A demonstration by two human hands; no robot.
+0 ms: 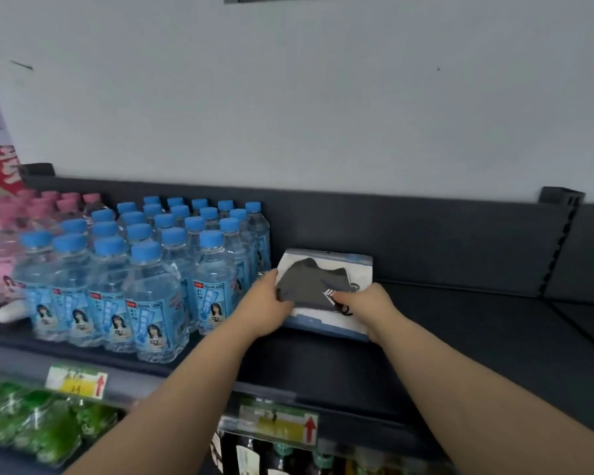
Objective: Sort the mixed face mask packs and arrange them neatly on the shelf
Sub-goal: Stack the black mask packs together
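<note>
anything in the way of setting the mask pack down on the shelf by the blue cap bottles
Nothing visible does. The left hand and right hand hold the mask pack over the dark shelf; the blue-capped bottles stand close on its left, not in its path.

head-worn wide view, down onto near shelf (460, 341)

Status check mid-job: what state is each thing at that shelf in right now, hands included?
mask pack, on or just above the shelf, held at both sides.
left hand, grips the pack's left edge.
right hand, pinches the pack's right side.
blue-capped bottles, upright, capped, in rows.
pink-capped bottles, upright, capped, blurred.
</note>
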